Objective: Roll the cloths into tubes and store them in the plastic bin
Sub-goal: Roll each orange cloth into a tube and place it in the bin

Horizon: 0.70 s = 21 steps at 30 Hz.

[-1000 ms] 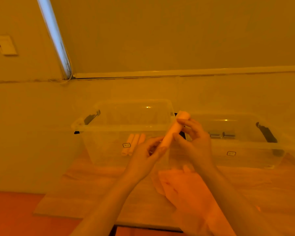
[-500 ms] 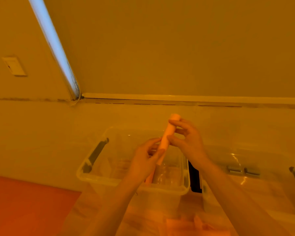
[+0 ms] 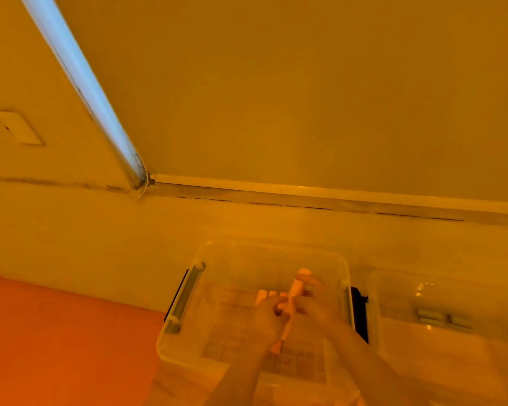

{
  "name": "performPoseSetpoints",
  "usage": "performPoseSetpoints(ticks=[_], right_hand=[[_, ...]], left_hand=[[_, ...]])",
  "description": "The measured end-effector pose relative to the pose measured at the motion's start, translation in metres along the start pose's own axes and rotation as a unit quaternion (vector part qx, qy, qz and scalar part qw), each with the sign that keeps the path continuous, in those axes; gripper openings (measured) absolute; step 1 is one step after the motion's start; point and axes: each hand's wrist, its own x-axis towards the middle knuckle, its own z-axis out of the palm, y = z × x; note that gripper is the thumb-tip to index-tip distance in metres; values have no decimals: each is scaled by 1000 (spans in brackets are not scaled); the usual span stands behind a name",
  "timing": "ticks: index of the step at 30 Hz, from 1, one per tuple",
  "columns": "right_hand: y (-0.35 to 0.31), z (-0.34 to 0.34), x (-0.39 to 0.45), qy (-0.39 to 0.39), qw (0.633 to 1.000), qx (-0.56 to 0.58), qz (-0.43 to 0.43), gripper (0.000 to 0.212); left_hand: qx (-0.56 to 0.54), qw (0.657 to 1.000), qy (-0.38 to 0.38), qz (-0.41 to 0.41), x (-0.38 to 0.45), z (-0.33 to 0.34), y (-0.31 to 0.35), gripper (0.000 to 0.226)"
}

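You're holding the rolled cloth tilted over the open plastic bin, with both hands inside its rim. Your left hand is gripping the lower part with curled fingers, and your right hand is pinching the upper part. A few finished rolls are lying in the bin just behind. A second clear bin is sitting to the right.

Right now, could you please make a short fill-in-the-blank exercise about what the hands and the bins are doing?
1. Both hands hold one rolled ____.
2. The left hand and right hand are above the ____ bin.
3. The rolls already inside lie ____ the held one.

Missing words: cloth; left; beside
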Motion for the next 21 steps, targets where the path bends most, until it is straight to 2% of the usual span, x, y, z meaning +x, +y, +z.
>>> performPoseSetpoints(ticks=[3, 6, 9, 13, 16, 17, 20, 21], right_hand=[[23, 14, 16, 24, 998, -21, 52, 55], [36, 25, 27, 39, 992, -104, 62, 46], [55, 33, 42, 48, 991, -98, 82, 39], [72, 38, 54, 22, 987, -88, 134, 33], [81, 36, 56, 31, 988, -96, 120, 44], [84, 36, 58, 33, 988, -88, 126, 48], [92, 36, 62, 30, 987, -87, 128, 50], [96, 36, 64, 29, 987, -105, 122, 52]], left_hand=[[20, 1000, 3, -16, 13, 12, -13, 39], [33, 996, 2, -78, 20, 18, -21, 31], [39, 991, -2, -128, 35, 30, -37, 30], [6, 983, -19, -184, 50, 43, -51, 29], [-57, 978, -10, -202, 57, 58, -62, 43], [-72, 977, -12, -200, 57, 57, -59, 41], [-106, 972, -44, -206, 62, 56, -58, 18], [-106, 972, -64, -199, 64, 58, -61, 22]])
